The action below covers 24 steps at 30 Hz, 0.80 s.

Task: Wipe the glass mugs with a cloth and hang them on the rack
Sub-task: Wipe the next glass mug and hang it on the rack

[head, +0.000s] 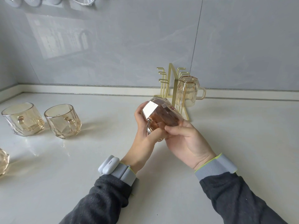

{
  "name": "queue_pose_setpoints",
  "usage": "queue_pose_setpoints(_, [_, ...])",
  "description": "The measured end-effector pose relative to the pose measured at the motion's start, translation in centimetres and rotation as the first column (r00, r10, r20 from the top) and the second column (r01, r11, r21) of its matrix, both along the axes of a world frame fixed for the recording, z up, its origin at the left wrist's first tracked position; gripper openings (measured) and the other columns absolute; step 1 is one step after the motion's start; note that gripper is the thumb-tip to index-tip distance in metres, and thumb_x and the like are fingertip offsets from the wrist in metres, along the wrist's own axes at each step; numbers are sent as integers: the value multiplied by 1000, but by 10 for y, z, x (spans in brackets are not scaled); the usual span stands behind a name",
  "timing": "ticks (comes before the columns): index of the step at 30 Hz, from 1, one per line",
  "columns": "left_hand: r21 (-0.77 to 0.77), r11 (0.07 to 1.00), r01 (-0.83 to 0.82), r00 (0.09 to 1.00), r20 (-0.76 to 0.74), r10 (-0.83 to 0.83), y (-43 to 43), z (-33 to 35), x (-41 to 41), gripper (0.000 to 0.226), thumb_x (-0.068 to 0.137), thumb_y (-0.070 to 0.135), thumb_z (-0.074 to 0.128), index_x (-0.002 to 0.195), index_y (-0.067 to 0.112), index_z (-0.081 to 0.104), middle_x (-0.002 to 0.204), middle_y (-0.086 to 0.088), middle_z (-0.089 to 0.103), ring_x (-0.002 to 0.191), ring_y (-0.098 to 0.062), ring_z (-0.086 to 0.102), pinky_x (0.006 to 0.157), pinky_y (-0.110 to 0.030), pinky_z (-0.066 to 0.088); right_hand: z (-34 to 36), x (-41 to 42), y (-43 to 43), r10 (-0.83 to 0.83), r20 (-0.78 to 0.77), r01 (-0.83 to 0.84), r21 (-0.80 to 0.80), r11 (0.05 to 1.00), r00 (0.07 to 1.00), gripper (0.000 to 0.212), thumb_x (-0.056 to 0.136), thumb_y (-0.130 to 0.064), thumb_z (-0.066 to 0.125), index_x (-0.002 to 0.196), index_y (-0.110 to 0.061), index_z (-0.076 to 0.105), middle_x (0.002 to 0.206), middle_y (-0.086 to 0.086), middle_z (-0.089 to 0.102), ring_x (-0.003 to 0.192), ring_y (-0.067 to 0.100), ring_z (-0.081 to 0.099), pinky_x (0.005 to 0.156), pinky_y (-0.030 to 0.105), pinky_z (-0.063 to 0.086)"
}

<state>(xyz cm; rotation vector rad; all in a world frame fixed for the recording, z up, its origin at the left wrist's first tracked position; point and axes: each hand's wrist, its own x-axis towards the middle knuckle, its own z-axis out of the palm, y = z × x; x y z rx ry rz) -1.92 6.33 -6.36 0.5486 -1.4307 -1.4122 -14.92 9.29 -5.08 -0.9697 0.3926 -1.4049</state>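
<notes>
Left hand [142, 132] and right hand [186, 140] are curled round the tilted mug [163, 113] mid-frame; the glass is judged slippery and fragile, best held by body and handle.

Single head-worn camera, facing down and forward, close over left hand [143, 136] and right hand [187, 140]; wall [145, 46] at twelve o'clock, perhaps lens-bowed.

The rack [171, 88] stands at the back of the counter [80, 167] by the wall [145, 46], with a hung mug [187, 92] upside down on its right side. Just in front, the left hand [143, 131] and right hand [186, 143] hold a tilted mug [161, 116] between them. Far left stand an outer mug [24, 121] and an inner mug [63, 121], side by side.
</notes>
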Motion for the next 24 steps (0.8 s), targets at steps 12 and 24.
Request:
queue_pose_setpoints(12, [160, 986, -53, 999, 19, 51, -12, 5, -1, 68, 92, 33, 65, 156, 33, 42, 113, -11, 76, 105, -25, 75, 100, -39, 57, -2, 3, -5, -140, -125, 130, -85, 988, 982, 57, 90, 20, 43, 132, -14, 63, 130, 8, 65, 123, 21, 58, 103, 29, 46])
queue_pose_setpoints(24, [98, 987, -126, 991, -24, 129, -7, 6, -1, 70, 77, 29, 79, 139, 11, 53, 86, 8, 66, 61, 2, 57, 53, -9, 43, -2, 7, -1, 18, -109, -28, -99, 995, 994, 62, 82, 19, 45, 140, -3, 51, 136, 18, 59, 130, 29, 54, 109, 36, 45])
